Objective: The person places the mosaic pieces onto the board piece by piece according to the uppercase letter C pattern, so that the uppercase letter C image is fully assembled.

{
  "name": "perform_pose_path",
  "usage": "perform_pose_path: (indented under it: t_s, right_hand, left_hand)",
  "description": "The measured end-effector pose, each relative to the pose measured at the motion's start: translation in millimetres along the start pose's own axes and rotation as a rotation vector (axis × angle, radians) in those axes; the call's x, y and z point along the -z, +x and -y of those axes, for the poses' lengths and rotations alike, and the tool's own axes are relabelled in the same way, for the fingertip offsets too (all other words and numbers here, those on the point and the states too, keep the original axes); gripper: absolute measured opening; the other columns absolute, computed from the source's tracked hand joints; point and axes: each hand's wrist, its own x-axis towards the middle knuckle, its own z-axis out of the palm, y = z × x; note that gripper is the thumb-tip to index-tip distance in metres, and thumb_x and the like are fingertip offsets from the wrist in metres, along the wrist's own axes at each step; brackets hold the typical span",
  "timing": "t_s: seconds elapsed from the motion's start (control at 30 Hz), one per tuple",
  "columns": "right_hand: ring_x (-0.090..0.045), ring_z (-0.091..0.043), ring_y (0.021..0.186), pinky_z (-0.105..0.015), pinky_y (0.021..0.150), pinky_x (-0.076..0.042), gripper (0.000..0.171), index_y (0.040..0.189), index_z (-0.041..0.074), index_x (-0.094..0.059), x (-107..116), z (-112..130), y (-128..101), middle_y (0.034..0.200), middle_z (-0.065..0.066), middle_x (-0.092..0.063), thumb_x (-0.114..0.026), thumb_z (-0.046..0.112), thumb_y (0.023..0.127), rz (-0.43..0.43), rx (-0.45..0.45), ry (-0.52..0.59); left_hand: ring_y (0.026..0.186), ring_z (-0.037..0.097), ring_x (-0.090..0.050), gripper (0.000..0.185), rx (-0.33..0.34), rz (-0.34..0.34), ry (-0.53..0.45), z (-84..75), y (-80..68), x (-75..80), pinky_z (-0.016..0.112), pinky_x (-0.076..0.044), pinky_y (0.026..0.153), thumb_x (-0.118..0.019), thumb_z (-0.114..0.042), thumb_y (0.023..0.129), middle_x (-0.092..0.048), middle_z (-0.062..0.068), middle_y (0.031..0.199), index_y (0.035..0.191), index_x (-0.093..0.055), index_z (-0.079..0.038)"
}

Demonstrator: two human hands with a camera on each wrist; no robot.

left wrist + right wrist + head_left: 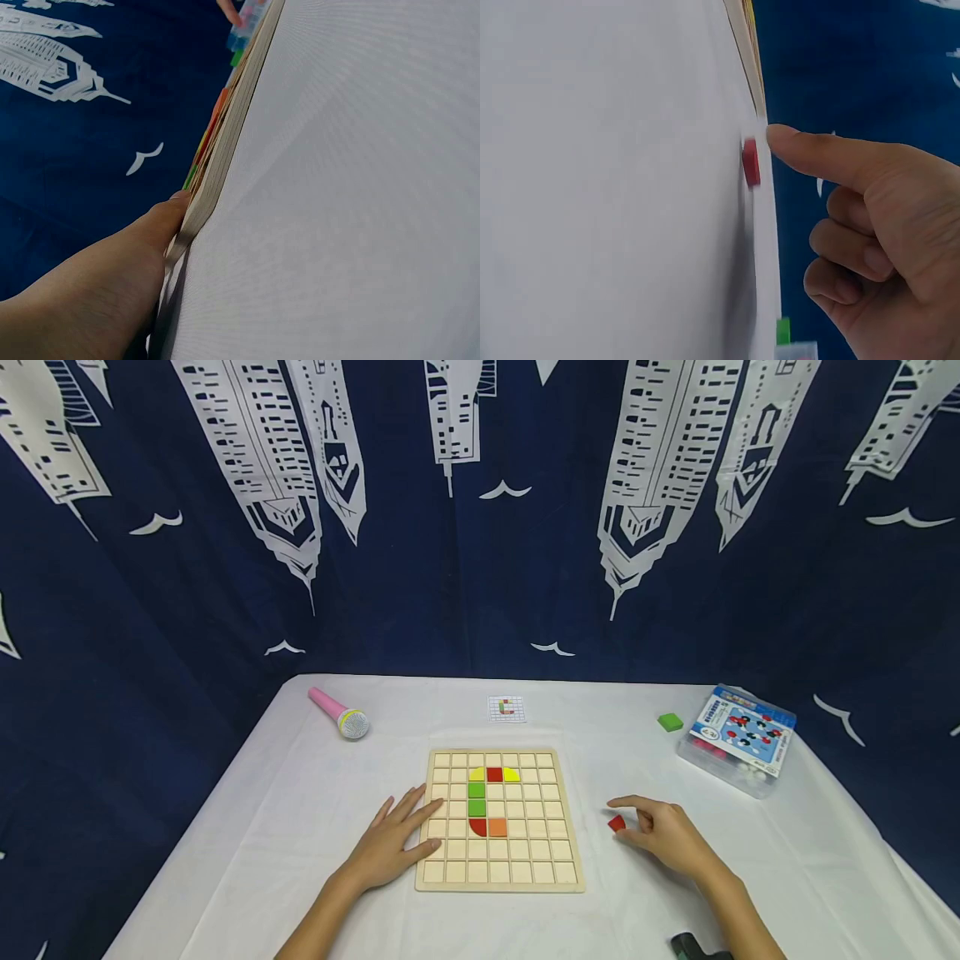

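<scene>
The white surface (300,827) stood before a blue curtain (150,610). The left hand (390,843) lay flat on the board (525,881); the right hand (663,835), grip loose, touched a red block (617,823).

Grid board (500,877) lies centre on the bench (247,827), with tiles in its cells. Behind it lies a card (506,708); far left a microphone (338,713); far right a box (738,739), a loose block (670,722) just left of it.
</scene>
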Motion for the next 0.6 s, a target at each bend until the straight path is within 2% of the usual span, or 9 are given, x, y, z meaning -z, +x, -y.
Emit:
perform_pose_path:
  t_s: [0.17, 0.43, 0.6]
  right_hand:
    - [-0.025, -0.003, 0.046, -0.020, 0.042, -0.027, 0.038, 0.111, 0.013, -0.067, 8, -14, -6, 0.051, 0.007, -0.034, -0.078, 0.014, 0.074, 0.040, -0.039, -0.015]
    - [-0.026, -0.001, 0.046, -0.019, 0.041, -0.025, 0.033, 0.108, 0.014, -0.068, 1, -20, 2, 0.052, 0.010, -0.032, -0.076, 0.016, 0.076, 0.041, 0.023, -0.007]
    - [-0.027, -0.002, 0.046, -0.019, 0.041, -0.026, 0.026, 0.102, 0.016, -0.070, -4, -20, 6, 0.051, 0.010, -0.034, -0.076, 0.018, 0.076, 0.050, 0.024, 0.011]
  left_hand:
    - [0.138, 0.024, -0.017, 0.061, -0.002, -0.005, -0.001, 0.1, 0.2, -0.2, 0.047, -0.006, 0.112, -0.048, -0.054, 0.090, -0.022, 0.006, 0.151, 0.142, -0.039, -0.024]
    - [0.138, 0.025, -0.018, 0.061, -0.004, -0.014, -0.004, 0.4, -0.2, -0.3, 0.047, -0.006, 0.112, -0.049, -0.054, 0.090, -0.023, 0.007, 0.151, 0.141, -0.040, -0.023]
    - [0.138, 0.024, -0.017, 0.061, -0.001, -0.013, -0.002, 0.7, -0.2, -1.1, 0.046, -0.005, 0.112, -0.048, -0.055, 0.090, -0.022, 0.006, 0.151, 0.141, -0.039, -0.024]
